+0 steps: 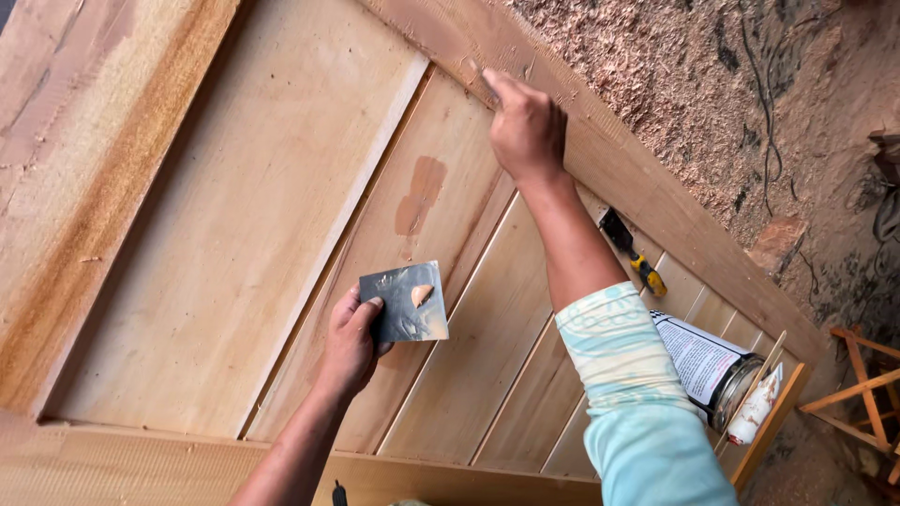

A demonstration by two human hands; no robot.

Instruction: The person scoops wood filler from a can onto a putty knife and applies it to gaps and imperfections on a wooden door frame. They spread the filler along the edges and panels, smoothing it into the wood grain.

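Observation:
My left hand (pixel 352 342) grips a small square metal plate (pixel 405 302) that carries a dab of tan filler paste. It hovers over the slatted panel of a large pale wooden door (pixel 234 215) lying flat. My right hand (pixel 525 126) reaches up to the door's upper frame rail (pixel 600 131), fingers bunched with a fingertip or small tool tip pressed against the wood; what it holds is hidden. A smear of brownish filler (pixel 420 194) marks a slat between my hands.
A putty knife with a black blade and yellow handle (pixel 633 251) lies on the slats by my right forearm. A labelled can (pixel 708 361) and a white tube (pixel 755 408) rest at the lower right. Sawdust-covered ground (pixel 750 112) and a wooden stool frame (pixel 862 384) lie beyond the door.

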